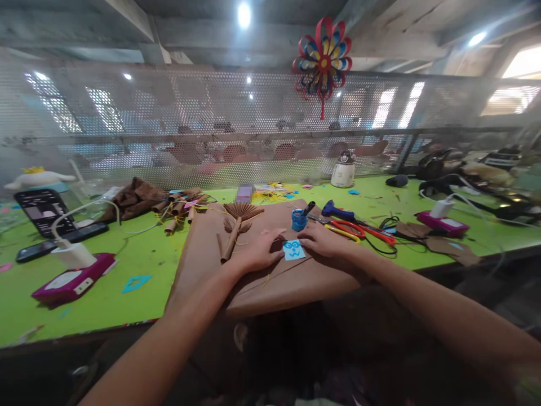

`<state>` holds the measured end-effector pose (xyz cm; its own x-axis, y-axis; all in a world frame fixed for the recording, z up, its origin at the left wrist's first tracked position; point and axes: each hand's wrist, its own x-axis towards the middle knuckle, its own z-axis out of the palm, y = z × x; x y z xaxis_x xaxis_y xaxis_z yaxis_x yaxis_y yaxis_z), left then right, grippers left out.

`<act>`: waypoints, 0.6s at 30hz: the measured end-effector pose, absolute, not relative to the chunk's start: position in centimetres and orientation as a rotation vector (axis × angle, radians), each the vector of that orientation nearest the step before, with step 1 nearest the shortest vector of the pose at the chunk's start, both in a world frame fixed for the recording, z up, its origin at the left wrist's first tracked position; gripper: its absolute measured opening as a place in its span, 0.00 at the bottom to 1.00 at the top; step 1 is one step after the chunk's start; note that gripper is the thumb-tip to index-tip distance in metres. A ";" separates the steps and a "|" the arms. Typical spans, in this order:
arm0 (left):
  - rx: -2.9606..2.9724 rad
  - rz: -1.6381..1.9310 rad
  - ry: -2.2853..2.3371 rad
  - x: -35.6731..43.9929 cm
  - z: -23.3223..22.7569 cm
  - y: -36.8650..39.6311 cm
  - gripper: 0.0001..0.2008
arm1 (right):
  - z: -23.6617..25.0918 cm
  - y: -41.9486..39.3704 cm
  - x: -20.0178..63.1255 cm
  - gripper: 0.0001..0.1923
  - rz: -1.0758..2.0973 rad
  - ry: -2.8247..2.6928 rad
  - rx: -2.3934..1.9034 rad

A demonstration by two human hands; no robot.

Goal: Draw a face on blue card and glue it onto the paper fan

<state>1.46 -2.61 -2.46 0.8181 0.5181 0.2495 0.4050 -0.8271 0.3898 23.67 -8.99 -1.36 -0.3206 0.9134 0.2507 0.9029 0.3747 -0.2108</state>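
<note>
A green table [127,265] runs the full width under both arms, and on it lies a big sheet of brown paper [270,282], directly beneath the two hands. Past the fingertips, at the far edge of the table, a perforated mesh screen [169,129] stands upright, with a red, blue and yellow paper pinwheel [323,59] hung high above the hands. Left of the left hand, well apart, sit a pink box [71,282] with a white charger on it and a dark phone [42,210]. Just beyond the left hand lies a brown paper fan [237,221] on a rolled stem. Beyond the right hand stands a small blue cup [298,220], and to its right lie red-handled scissors [359,228].

The left hand [257,254] lies flat, fingers spread open, its fingertips touching the left edge of a small blue paper square [293,249] – the right hand [323,239] presses down on the square's right edge, also open and flat. The square lies on the brown paper between the two hands, held by neither in a closed grasp
</note>
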 end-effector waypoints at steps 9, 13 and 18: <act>2.645 0.528 0.690 1.4 -2.7 -2.7 0.30 | -2.0 -8.5 22.8 0.07 0.147 -2.208 -1.646; 2.600 0.563 0.706 1.4 -2.8 -2.8 0.29 | -2.3 -8.2 23.0 0.03 0.208 -2.152 -1.628; 2.486 0.617 0.710 1.5 -2.7 -3.0 0.28 | -2.9 -8.3 23.5 0.02 0.348 -2.022 -1.570</act>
